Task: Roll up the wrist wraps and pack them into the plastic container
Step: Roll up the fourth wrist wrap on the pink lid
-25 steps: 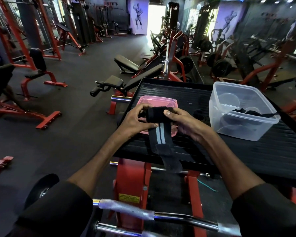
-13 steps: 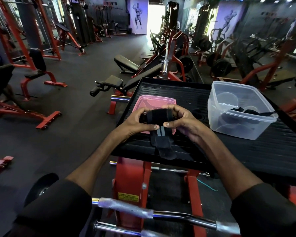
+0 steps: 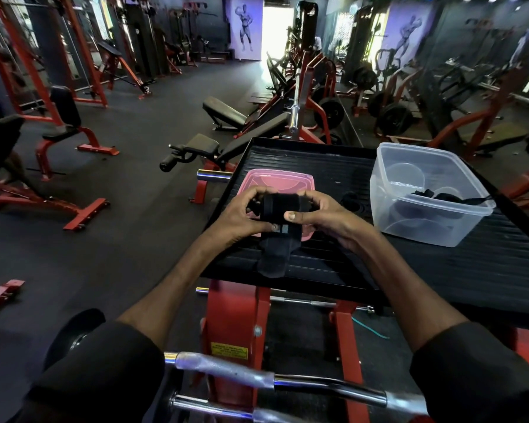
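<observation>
The person stood at the black ribbed platform (image 3: 318,160) with both hands raised just over it. The left hand (image 3: 242,215) and the right hand (image 3: 321,215) faced each other with the black wrist wrap (image 3: 280,206) between them. Fingers curled over the top of the roll and thumbs pressed on its near side, so each hand gripped one end of the bundle. Held like that, I judged, the coil could not spring loose as it was turned.

Below the grip the unrolled tail (image 3: 272,257) hung down and lay on the platform's near part. It looked short, which suggested the rolling was close to done.

Just beyond and beneath the grip lay the pink lid (image 3: 287,178), flat on the platform. It was off its box, presumably so nothing would block the packing.

To the right of the grip, well apart from it, stood the clear plastic container (image 3: 425,227), open at the top. Another dark wrap (image 3: 440,196) lay inside, one strap trailing over the rim. It seemed to stand where the right hand could drop the finished roll in with one short reach.
</observation>
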The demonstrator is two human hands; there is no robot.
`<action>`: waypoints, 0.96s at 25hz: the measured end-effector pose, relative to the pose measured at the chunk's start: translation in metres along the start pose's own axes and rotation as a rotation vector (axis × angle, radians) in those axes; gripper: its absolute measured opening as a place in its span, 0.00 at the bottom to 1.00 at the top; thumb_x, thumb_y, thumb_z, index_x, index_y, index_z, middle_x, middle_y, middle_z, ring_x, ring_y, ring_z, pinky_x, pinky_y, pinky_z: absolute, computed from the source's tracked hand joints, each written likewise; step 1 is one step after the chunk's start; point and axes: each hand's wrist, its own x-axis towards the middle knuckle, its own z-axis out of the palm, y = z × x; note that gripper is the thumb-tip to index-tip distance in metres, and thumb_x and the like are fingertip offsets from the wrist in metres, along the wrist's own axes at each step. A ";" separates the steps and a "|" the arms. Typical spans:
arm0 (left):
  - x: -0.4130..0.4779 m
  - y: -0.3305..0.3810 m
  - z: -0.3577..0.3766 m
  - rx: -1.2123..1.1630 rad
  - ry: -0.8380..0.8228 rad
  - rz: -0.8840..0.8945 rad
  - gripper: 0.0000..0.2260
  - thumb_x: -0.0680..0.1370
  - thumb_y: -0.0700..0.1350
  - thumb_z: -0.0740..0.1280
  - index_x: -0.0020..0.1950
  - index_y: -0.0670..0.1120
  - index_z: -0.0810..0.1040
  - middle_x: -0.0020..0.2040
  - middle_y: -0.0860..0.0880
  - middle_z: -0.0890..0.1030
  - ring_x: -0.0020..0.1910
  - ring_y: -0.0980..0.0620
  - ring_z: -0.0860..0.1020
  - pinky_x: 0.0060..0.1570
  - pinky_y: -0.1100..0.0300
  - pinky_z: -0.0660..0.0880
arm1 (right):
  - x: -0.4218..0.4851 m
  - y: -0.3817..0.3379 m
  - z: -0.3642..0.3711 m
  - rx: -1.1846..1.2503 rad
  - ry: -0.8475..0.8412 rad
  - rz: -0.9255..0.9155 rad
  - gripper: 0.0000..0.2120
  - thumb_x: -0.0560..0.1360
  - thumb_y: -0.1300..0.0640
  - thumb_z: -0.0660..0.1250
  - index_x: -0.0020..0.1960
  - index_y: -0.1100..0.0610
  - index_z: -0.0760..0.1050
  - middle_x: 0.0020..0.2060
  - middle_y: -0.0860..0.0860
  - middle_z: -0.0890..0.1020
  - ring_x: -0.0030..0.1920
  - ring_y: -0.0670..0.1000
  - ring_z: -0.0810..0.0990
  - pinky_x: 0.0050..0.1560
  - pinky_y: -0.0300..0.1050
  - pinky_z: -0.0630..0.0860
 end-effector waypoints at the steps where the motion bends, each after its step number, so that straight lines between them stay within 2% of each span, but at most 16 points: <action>1: 0.001 -0.002 -0.002 -0.027 -0.042 -0.042 0.29 0.70 0.31 0.77 0.67 0.48 0.74 0.60 0.53 0.79 0.58 0.56 0.78 0.54 0.64 0.78 | 0.000 0.002 0.001 0.000 0.054 -0.044 0.18 0.71 0.63 0.78 0.59 0.58 0.78 0.47 0.50 0.85 0.48 0.49 0.84 0.46 0.43 0.80; 4: 0.002 -0.006 -0.009 -0.156 -0.195 -0.196 0.29 0.75 0.40 0.75 0.73 0.48 0.70 0.68 0.48 0.78 0.68 0.54 0.75 0.66 0.60 0.73 | 0.002 0.007 0.005 -0.001 0.129 -0.135 0.24 0.67 0.70 0.78 0.61 0.62 0.78 0.49 0.52 0.85 0.51 0.48 0.84 0.50 0.42 0.81; 6: 0.003 -0.008 -0.010 -0.182 -0.235 -0.239 0.29 0.74 0.48 0.76 0.73 0.49 0.70 0.69 0.48 0.77 0.70 0.52 0.74 0.70 0.55 0.70 | 0.003 0.008 0.006 -0.023 0.151 -0.192 0.26 0.64 0.73 0.79 0.58 0.60 0.79 0.47 0.49 0.85 0.49 0.45 0.84 0.49 0.39 0.80; 8: 0.002 -0.006 -0.007 -0.125 -0.225 -0.229 0.27 0.74 0.49 0.77 0.70 0.48 0.72 0.65 0.50 0.79 0.66 0.54 0.77 0.66 0.58 0.73 | 0.003 0.009 0.009 -0.105 0.171 -0.255 0.27 0.61 0.74 0.80 0.56 0.55 0.80 0.46 0.46 0.84 0.49 0.42 0.82 0.49 0.37 0.78; 11: 0.001 -0.003 -0.004 -0.071 -0.136 -0.168 0.21 0.72 0.42 0.78 0.61 0.48 0.76 0.53 0.53 0.81 0.54 0.59 0.80 0.53 0.64 0.76 | 0.008 0.012 0.011 -0.196 0.165 -0.287 0.30 0.60 0.74 0.80 0.54 0.51 0.80 0.48 0.43 0.83 0.52 0.43 0.80 0.52 0.41 0.78; 13: 0.001 -0.001 -0.003 -0.070 -0.071 -0.107 0.21 0.69 0.37 0.80 0.58 0.47 0.77 0.48 0.54 0.82 0.49 0.61 0.81 0.48 0.66 0.76 | 0.006 0.011 0.009 -0.084 0.083 -0.233 0.30 0.62 0.77 0.77 0.56 0.51 0.79 0.50 0.43 0.83 0.54 0.44 0.80 0.51 0.43 0.79; 14: 0.000 0.000 -0.002 -0.058 -0.052 -0.080 0.21 0.68 0.36 0.80 0.57 0.46 0.78 0.47 0.55 0.82 0.48 0.61 0.81 0.47 0.67 0.76 | 0.004 0.008 0.006 0.067 0.024 -0.181 0.29 0.64 0.78 0.74 0.57 0.53 0.79 0.51 0.46 0.83 0.54 0.46 0.81 0.49 0.44 0.81; 16: -0.001 0.001 -0.001 -0.013 -0.031 -0.033 0.23 0.66 0.37 0.81 0.57 0.46 0.78 0.48 0.54 0.82 0.48 0.61 0.81 0.48 0.66 0.77 | 0.002 -0.001 0.005 0.389 -0.039 -0.055 0.24 0.69 0.73 0.71 0.60 0.54 0.78 0.50 0.50 0.84 0.50 0.49 0.83 0.45 0.47 0.81; 17: -0.002 0.002 -0.001 0.014 -0.023 -0.007 0.24 0.66 0.38 0.82 0.57 0.47 0.78 0.49 0.54 0.83 0.50 0.59 0.82 0.50 0.64 0.78 | 0.003 -0.002 0.005 0.448 -0.022 -0.017 0.20 0.70 0.67 0.71 0.61 0.54 0.77 0.49 0.50 0.85 0.47 0.50 0.83 0.44 0.47 0.80; 19: -0.001 0.001 -0.001 0.053 0.007 0.049 0.26 0.64 0.41 0.83 0.58 0.48 0.78 0.52 0.53 0.83 0.54 0.55 0.82 0.56 0.59 0.79 | 0.006 -0.001 0.006 0.363 -0.002 0.048 0.18 0.73 0.56 0.71 0.62 0.54 0.76 0.45 0.49 0.84 0.44 0.49 0.80 0.42 0.46 0.76; 21: -0.002 0.002 -0.001 0.066 0.050 0.097 0.26 0.64 0.39 0.83 0.58 0.50 0.79 0.52 0.55 0.83 0.55 0.57 0.81 0.58 0.60 0.78 | 0.009 0.002 0.009 0.219 -0.071 0.081 0.18 0.76 0.48 0.68 0.63 0.55 0.76 0.47 0.51 0.83 0.44 0.50 0.79 0.44 0.45 0.77; 23: -0.003 0.004 -0.001 0.069 0.077 0.126 0.27 0.63 0.38 0.83 0.58 0.51 0.78 0.52 0.57 0.82 0.55 0.59 0.81 0.58 0.61 0.77 | 0.008 0.003 0.009 0.144 -0.110 0.085 0.18 0.79 0.46 0.65 0.64 0.54 0.78 0.53 0.54 0.83 0.47 0.51 0.81 0.48 0.45 0.78; 24: -0.002 0.003 -0.001 0.073 0.082 0.134 0.28 0.63 0.38 0.83 0.59 0.50 0.78 0.53 0.57 0.82 0.55 0.59 0.81 0.59 0.60 0.77 | 0.007 0.000 0.008 0.143 -0.095 0.076 0.17 0.80 0.47 0.66 0.64 0.54 0.78 0.52 0.55 0.83 0.46 0.50 0.81 0.48 0.46 0.77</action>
